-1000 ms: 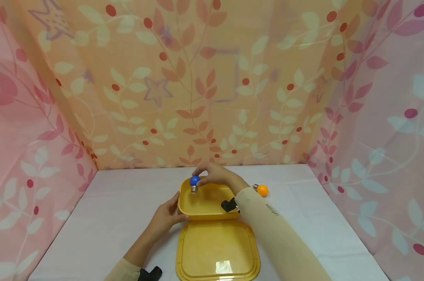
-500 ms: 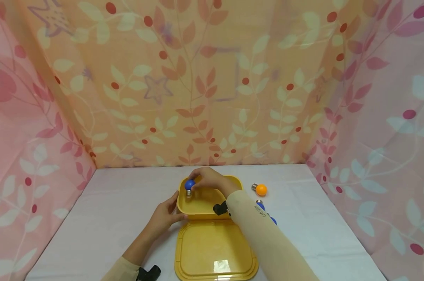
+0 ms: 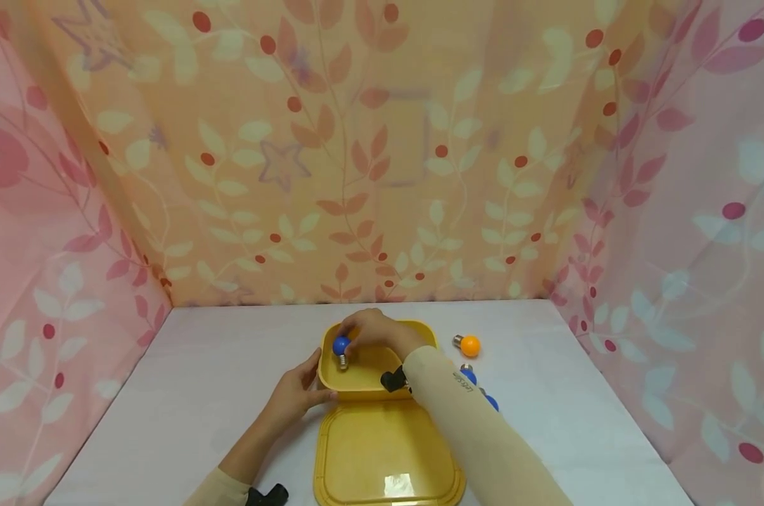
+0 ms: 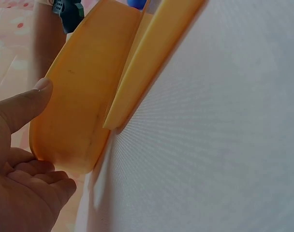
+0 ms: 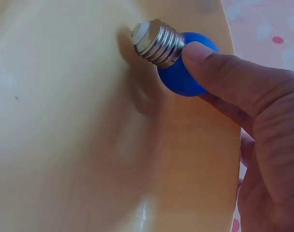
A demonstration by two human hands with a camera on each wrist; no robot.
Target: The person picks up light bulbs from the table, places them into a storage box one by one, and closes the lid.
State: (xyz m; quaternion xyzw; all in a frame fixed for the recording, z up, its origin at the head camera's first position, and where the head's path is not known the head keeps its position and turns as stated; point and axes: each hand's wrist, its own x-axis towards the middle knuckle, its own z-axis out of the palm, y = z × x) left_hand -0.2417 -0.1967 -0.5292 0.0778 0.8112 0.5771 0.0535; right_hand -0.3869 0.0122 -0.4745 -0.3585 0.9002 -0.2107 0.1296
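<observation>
My right hand [image 3: 375,329] pinches a blue light bulb [image 3: 340,345] by its round globe, between thumb and fingers. It holds the bulb inside an open yellow plastic box [image 3: 372,365], near the back left corner. In the right wrist view the bulb's silver screw base [image 5: 161,43] points toward the box floor and casts a shadow there. My left hand [image 3: 295,388] holds the box at its front left corner. The left wrist view shows the thumb [image 4: 36,99] near the rim and the fingers [image 4: 45,181] bent under the corner.
A yellow lid [image 3: 388,450] lies flat right in front of the box. On the white table to the right are an orange bulb [image 3: 470,346] and two blue bulbs [image 3: 468,377], partly hidden by my right sleeve [image 3: 483,436]. Patterned cloth walls surround the table.
My right hand has moved the blue bulb slightly left and lower into the box. My sleeve has shifted left, uncovering two blue bulbs on the table. The left hand keeps its place.
</observation>
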